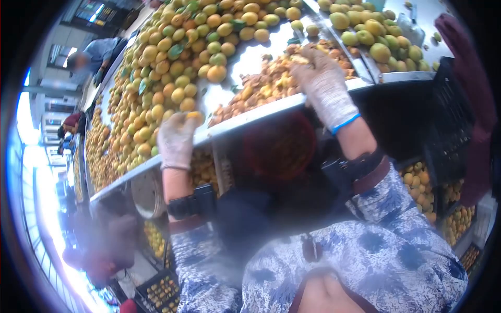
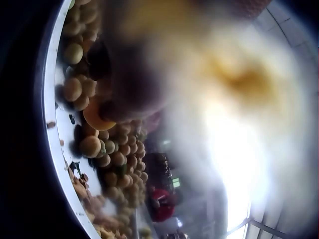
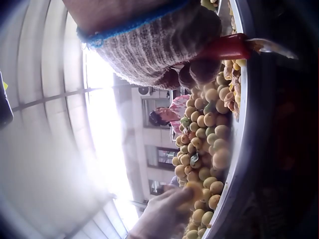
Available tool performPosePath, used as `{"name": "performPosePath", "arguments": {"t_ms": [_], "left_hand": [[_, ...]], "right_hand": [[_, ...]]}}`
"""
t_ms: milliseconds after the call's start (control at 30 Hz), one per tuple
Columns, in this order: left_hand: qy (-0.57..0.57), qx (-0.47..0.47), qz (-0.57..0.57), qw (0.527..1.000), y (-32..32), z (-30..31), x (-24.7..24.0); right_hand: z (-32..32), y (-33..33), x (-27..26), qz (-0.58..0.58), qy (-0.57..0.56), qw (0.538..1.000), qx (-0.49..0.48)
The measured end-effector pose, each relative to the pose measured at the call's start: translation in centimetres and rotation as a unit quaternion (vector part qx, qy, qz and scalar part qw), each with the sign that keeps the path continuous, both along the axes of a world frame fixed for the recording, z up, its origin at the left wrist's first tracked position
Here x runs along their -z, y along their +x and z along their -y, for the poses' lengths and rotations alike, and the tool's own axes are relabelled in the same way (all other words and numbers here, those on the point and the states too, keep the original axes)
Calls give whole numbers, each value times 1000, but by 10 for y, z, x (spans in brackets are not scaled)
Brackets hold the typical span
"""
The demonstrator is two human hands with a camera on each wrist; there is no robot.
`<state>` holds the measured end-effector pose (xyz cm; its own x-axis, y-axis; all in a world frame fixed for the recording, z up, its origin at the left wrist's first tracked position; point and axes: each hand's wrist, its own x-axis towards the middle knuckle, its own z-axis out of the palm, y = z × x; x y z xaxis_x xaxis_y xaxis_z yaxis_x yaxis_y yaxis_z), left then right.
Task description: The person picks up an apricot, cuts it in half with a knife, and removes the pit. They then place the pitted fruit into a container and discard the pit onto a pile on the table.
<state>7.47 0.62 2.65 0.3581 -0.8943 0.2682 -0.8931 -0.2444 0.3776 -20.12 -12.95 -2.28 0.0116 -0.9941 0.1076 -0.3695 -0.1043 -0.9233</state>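
My left hand (image 1: 176, 140), in a pale glove, pinches an orange apricot (image 1: 196, 116) at the table's near edge. The same apricot (image 3: 194, 191) shows at its fingertips in the right wrist view. A striped knit glove covers my right hand (image 3: 154, 50), whose fingers curl round the red handle of a knife (image 3: 227, 47), its short blade pointing away from the palm. In the head view that right hand (image 1: 323, 83) is over a heap of split apricot pieces (image 1: 261, 86). Whole apricots (image 1: 156, 68) are piled beyond the left hand.
A raised metal rim (image 1: 245, 121) borders the table. A divider (image 1: 360, 65) separates larger green-yellow fruit (image 1: 373, 31) at right. Below are a dark red tub (image 1: 282, 146), a white bucket (image 1: 147, 193) and crates of fruit (image 1: 159, 292). Another person (image 1: 99, 55) stands at far left.
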Motion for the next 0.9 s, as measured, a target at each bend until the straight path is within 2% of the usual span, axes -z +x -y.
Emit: {"name": "performPosePath", "arguments": {"t_ms": [33,100,133,167,200,233,300,333,400,433,500,533,567,633,700,767,833,867,900], "left_hand": [[44,-35,22,998,23,-22,-7],[172,-164,57,970,58,-65,-17],[174,-164,13,971,89,-89,-4],[176,-163,-33,970,112,-111,11],[177,-179,-158,955,114,-125,10],[180,-214,-218,935,115,-136,11],[133,-248,-258,924,117,-152,17],[131,-252,-260,923,125,-157,21],[36,-205,-257,944,145,-162,28],[34,-205,-259,943,138,-159,22],[-2,-190,-211,959,113,-140,2],[-42,-176,-245,953,111,-129,4],[-16,-131,-186,974,99,-115,-9],[-25,-97,-207,973,85,-81,-14],[-52,-39,-249,966,77,-42,-6],[-39,-14,-232,972,73,3,2],[-33,29,-175,984,68,47,8],[-28,48,-189,980,59,67,4],[-40,73,-128,988,58,89,7]], "right_hand": [[1,0,0,13,-6,1000,-2],[-2,-1,-11,29,50,997,-59],[-10,-2,-29,131,104,984,-60],[-9,-2,-25,126,86,986,-59],[-13,0,-28,203,122,969,-63],[-16,1,-31,277,157,946,-66],[-17,0,-24,283,143,943,-97],[-18,1,-26,315,142,936,-74],[-21,5,-31,345,139,927,-52],[-25,6,-36,358,153,920,-44],[-31,3,-45,385,176,906,-25],[-31,0,-45,394,179,900,-50],[-30,4,-48,426,213,879,-5],[-33,2,-59,441,260,859,3],[-20,1,-36,484,282,828,-15],[-20,5,-45,467,270,842,3],[-16,6,-49,497,276,822,-20],[-16,6,-54,506,277,816,-19],[-16,7,-59,515,280,810,-19]]}}
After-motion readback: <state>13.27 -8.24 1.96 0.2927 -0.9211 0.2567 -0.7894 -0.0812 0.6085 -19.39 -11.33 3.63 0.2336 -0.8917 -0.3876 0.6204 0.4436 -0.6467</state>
